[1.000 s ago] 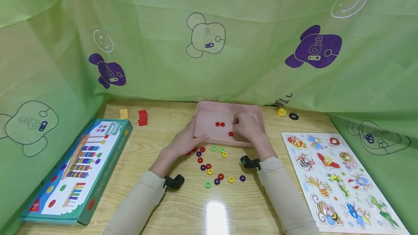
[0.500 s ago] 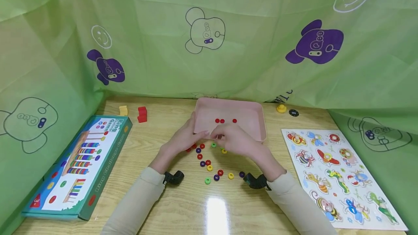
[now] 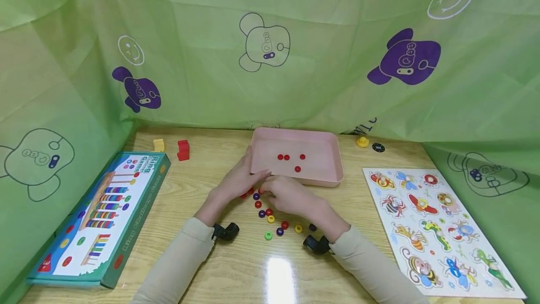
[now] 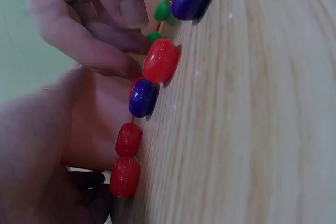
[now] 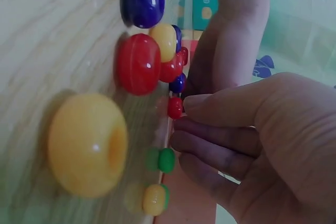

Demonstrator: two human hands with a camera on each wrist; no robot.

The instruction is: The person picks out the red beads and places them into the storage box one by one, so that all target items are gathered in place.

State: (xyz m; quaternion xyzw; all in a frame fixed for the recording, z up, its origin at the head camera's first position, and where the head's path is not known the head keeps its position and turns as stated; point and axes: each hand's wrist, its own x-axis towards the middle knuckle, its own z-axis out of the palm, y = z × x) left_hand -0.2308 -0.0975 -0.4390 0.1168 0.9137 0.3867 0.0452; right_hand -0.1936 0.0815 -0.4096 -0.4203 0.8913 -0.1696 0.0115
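Note:
My left hand [image 3: 237,179] holds the near left corner of a pink tray [image 3: 333,181], thumb along the front rim and fingers at its left side. Several small red rings [image 3: 297,169] lie inside the tray. Just outside that corner, my right hand [image 3: 288,193] pinches a red ring [image 5: 175,107] between thumb and index fingertips, close to the tabletop. Beside it are a purple ring [image 5: 178,83] and another red ring [image 4: 161,61]. Further loose rings, among them a yellow ring [image 3: 298,229] and a green ring [image 3: 268,235], are spread over the table nearer the body.
A ring game box [image 3: 101,215] lies at the left, a sheet of insect pictures [image 3: 443,233] at the right. Red blocks [image 3: 183,150] and a yellow block [image 3: 158,145] stand back left. A yellow duck [image 3: 362,142] and black chip [image 3: 378,147] sit back right, before green cloth [image 3: 329,97].
My right hand has left the tray, where a red ring now shows at its former fingertip spot. It has moved left and nearer, to a red ring outside. The left hand stays put.

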